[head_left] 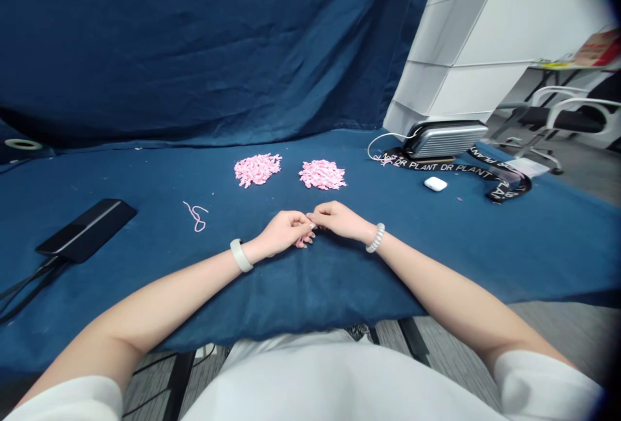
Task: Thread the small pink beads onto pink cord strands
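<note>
Pink piles (323, 175), dark blue tablecloth (485, 246)

On the table (388, 279), our left hand (279, 233) and right hand (342, 220) meet in front of two piles, one left (257, 170), one right (322, 175). Left of our hands we see a string (197, 219), farther left a flat device (90, 230). Rightward lies a small case (435, 183), a strap (422, 165) behind it, then a box-like device (449, 141). Behind hangs a curtain (194, 52).
</note>
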Available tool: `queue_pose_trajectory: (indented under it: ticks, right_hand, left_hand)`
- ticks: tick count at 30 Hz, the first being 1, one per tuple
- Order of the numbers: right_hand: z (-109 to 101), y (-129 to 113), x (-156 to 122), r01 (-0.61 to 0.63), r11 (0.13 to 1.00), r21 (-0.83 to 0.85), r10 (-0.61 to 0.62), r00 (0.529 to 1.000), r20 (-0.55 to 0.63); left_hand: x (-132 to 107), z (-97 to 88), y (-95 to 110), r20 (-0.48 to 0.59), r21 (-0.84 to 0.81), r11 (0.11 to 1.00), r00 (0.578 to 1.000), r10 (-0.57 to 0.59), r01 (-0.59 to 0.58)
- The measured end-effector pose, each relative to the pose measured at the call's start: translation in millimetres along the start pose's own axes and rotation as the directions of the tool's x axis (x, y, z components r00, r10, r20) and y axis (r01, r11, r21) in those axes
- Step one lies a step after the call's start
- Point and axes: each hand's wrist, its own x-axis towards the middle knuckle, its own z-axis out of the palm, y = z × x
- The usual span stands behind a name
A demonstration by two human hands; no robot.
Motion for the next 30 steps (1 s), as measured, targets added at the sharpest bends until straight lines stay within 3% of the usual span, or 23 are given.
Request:
queue_pose_trajectory:
  ticks: [7,14,19,25,30]
  right_hand:
    - [-5,-4,-2,0.022,0.992,-0.121,-0.024,1.000,-0.016]
    - [-6,-8,-4,0.072,0.978,-0.194,-0.104,0.981,-0.163]
    - [-6,-10,-4,0.089,0.989,-0.119,-0.118,0.957,-0.266]
    - [-7,-10,-4,0.108,0.994,-0.011,-0.105,0.935,-0.337]
    - [-13,-6,-3,0.108,0.992,0.070,-0.065,0.890,-0.451]
  left_hand:
    - [3,-0.6,-2,0.013,-0.040,0.999,1.000,-0.020,0.020]
    - [4,-6.0,-3,0.060,-0.099,0.993,0.997,-0.053,0.058]
    - [2,-11.6,8,0.022,-0.016,0.996,0.996,0.087,-0.086]
    - [-1,-10.9,14,0.041,-0.076,0.997,0.999,-0.001,0.004]
    - [-2,-11.9,17,-0.023,0.067,0.997,0.999,0.046,-0.045]
